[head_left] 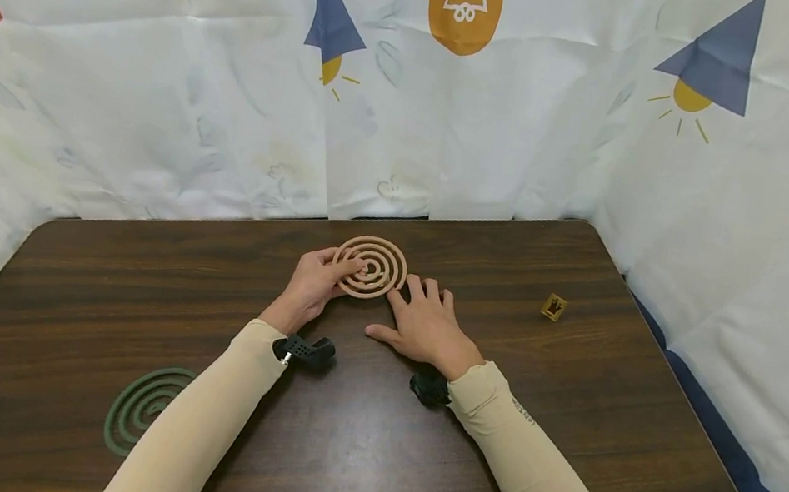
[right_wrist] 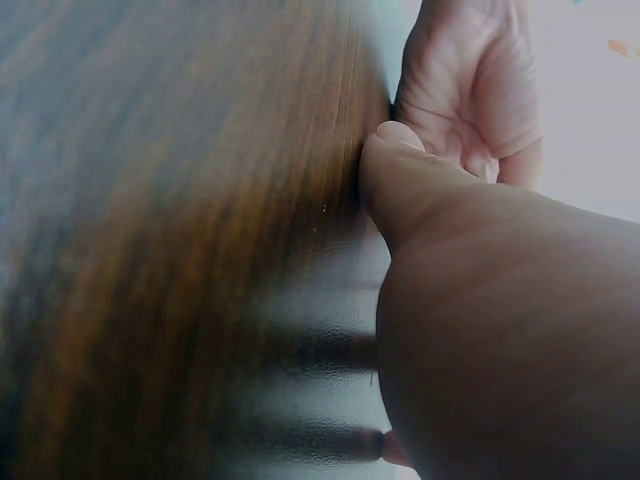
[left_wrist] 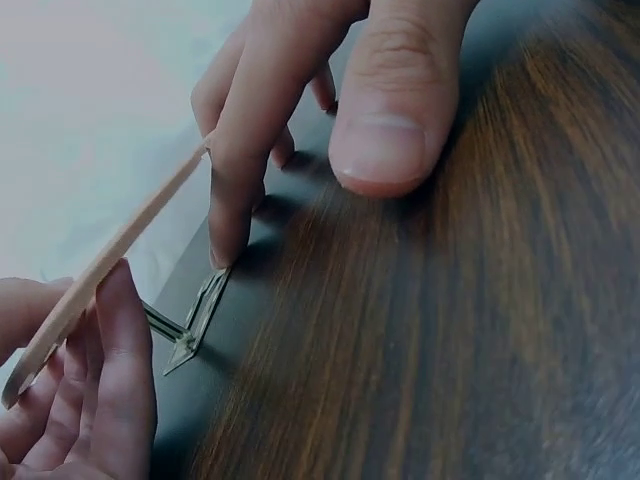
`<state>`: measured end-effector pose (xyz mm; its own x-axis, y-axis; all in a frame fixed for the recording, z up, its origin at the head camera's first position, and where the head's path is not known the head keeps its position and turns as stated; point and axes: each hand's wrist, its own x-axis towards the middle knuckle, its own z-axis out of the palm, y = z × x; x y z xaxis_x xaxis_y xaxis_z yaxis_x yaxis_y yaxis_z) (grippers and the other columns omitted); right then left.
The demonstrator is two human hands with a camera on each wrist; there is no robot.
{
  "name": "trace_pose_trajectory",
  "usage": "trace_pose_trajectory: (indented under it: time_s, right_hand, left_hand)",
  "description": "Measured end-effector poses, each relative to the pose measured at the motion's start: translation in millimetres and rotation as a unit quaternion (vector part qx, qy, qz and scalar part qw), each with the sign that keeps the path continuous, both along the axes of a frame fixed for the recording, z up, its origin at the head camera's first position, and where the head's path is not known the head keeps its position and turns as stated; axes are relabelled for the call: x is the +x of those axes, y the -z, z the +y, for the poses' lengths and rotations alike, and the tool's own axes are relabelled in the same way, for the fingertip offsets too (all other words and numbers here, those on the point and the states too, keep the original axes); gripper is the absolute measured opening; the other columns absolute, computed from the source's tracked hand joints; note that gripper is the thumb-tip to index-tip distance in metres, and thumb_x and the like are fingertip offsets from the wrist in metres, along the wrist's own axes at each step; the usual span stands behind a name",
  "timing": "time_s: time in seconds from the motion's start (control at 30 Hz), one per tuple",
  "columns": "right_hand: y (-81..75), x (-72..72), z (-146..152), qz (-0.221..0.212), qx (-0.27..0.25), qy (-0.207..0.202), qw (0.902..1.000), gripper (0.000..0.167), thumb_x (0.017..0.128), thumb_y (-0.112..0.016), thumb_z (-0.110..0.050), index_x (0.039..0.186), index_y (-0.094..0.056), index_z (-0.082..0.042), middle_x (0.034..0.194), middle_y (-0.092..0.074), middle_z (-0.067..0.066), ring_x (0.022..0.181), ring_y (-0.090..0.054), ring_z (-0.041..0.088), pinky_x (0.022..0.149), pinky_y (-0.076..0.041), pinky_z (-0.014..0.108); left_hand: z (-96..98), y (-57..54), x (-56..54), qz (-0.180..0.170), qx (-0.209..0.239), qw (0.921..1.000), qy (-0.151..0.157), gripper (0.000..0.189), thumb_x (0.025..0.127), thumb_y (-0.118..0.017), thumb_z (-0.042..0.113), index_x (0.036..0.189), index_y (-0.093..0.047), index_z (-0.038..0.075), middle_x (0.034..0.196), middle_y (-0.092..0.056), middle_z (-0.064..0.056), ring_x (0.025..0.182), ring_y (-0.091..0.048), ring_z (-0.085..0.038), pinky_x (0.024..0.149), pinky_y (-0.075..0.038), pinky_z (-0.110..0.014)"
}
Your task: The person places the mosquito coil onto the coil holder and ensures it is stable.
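My left hand (head_left: 313, 285) holds a tan mosquito coil (head_left: 378, 269) near the far side of the table, its thumb on top near the coil's centre and the other fingers beneath. Seen edge-on in the left wrist view, the coil (left_wrist: 110, 255) is tilted above a small metal coil stand (left_wrist: 198, 318). The stand's prong points toward the coil; whether they touch is unclear. My right hand (head_left: 429, 325) lies over the table with fingers spread, one fingertip (left_wrist: 228, 245) touching the stand's base. In the right wrist view the stand is hidden.
A green mosquito coil (head_left: 140, 412) lies at the left of the dark wooden table (head_left: 349, 458), partly covered by the left sleeve. Toward the right sits a small gold-coloured metal piece (head_left: 553, 307). A white printed curtain (head_left: 232, 106) hangs beyond the table's edges.
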<state>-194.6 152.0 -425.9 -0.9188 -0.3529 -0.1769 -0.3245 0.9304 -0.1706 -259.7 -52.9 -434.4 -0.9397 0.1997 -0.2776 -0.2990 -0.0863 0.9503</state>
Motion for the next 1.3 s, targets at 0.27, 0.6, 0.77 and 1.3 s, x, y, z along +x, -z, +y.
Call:
trace_pose_trajectory:
  time_s: [0.27,0.6,0.77,1.3]
  right_hand:
    - [-1.5,0.7,-0.5,0.0,-0.001,-0.001,1.0,0.083,0.097,-0.046,-0.076,0.161,-0.039,-0.024,0.166,-0.028,0.015,0.15,-0.03,0.041,0.118,-0.032,0.064]
    - [-2.5,0.9,-0.9,-0.006,0.004,0.002,1.0,0.084,0.097,-0.045,-0.076,0.163,-0.035,-0.025,0.167,-0.026,0.014,0.151,-0.029,0.041,0.119,-0.031,0.064]
    - [-2.7,1.2,-0.4,-0.007,0.004,0.001,1.0,0.083,0.097,-0.046,-0.076,0.163,-0.035,-0.026,0.167,-0.026,0.015,0.151,-0.029,0.041,0.119,-0.031,0.063]
    - [-5.8,1.5,5.9,-0.012,-0.001,-0.009,0.9999,0.082,0.097,-0.047,-0.075,0.163,-0.033,-0.029,0.168,-0.026,0.012,0.152,-0.028,0.04,0.119,-0.031,0.064]
  left_hand:
    - [-0.6,1.9,-1.6,-0.002,-0.01,0.9999,0.005,0.053,0.101,-0.068,0.015,0.149,-0.052,0.002,0.112,-0.067,-0.002,0.089,-0.074,-0.006,0.079,-0.064,-0.023]
    - [-1.2,-0.3,-2.8,-0.006,-0.02,0.9998,0.003,0.052,0.101,-0.069,0.014,0.148,-0.052,0.001,0.112,-0.066,-0.004,0.088,-0.074,-0.006,0.078,-0.064,-0.023]
    - [-2.2,-1.4,-3.6,-0.008,-0.028,0.9996,0.008,0.053,0.101,-0.068,0.016,0.149,-0.052,0.002,0.112,-0.066,-0.003,0.089,-0.074,-0.006,0.078,-0.064,-0.023]
    - [-5.5,-0.6,-5.0,-0.013,-0.024,0.9995,0.013,0.054,0.101,-0.069,0.016,0.149,-0.051,0.002,0.116,-0.066,-0.004,0.091,-0.074,-0.006,0.08,-0.064,-0.023]
